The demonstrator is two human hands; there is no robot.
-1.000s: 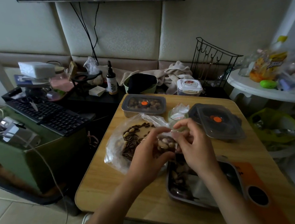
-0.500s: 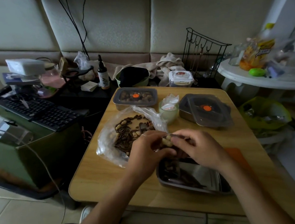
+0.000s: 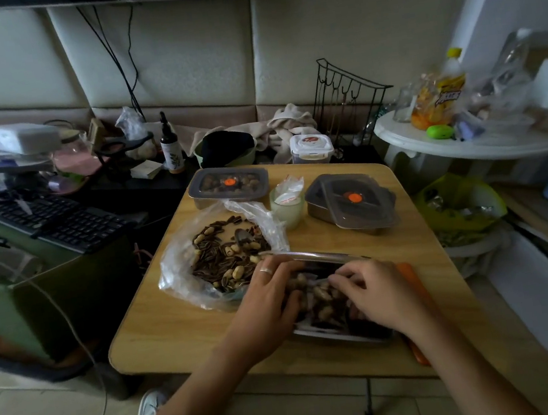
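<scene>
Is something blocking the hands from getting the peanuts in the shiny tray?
No, nothing visible does. The tray has no lid on it, and the left hand and right hand are down in it, right at the peanuts.

The head camera is looking forward and down. It is sitting close above the left hand (image 3: 264, 308) and right hand (image 3: 380, 294).

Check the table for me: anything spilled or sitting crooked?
The grey lid on the far-right container sits twisted, its corners overhanging instead of sealed. I see nothing spilled on the table.
</scene>
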